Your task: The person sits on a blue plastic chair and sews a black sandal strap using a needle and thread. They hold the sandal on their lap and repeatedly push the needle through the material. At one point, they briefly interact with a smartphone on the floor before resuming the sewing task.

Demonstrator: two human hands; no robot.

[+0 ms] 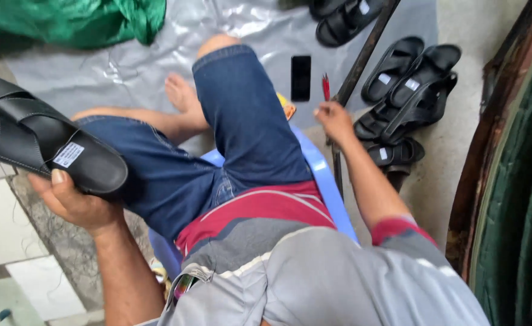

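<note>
Black sandal (pixel 43 145) sits in our left hand (pixel 73 202), held up at the left edge of the view beside our knee; our fingers are curled under its sole and our thumb presses near a small white label on the footbed, so that hand is closed around it. Our right hand (pixel 333 119) reaches out past the edge of the blue plastic stool (pixel 323 175) we sit on; its fingers are loosely bent near a thin red tool (pixel 326 86) and a dark metal rod (pixel 362 57) that slants across the floor, but we cannot tell whether it grips either of them. Just beyond the hand a black phone (pixel 301 78) lies flat on a grey plastic sheet (pixel 127 66); a green cloth (pixel 79 21) is bunched at the sheet's far left corner. To the right of the rod a heap of black sandals (pixel 408 90) rests on the concrete floor, some overlapping one another; two more sandals (pixel 344 15) lie at the top edge of the view. We wear blue denim shorts (pixel 242 121), and our bare foot (pixel 183 95) rests on the sheet.
</note>
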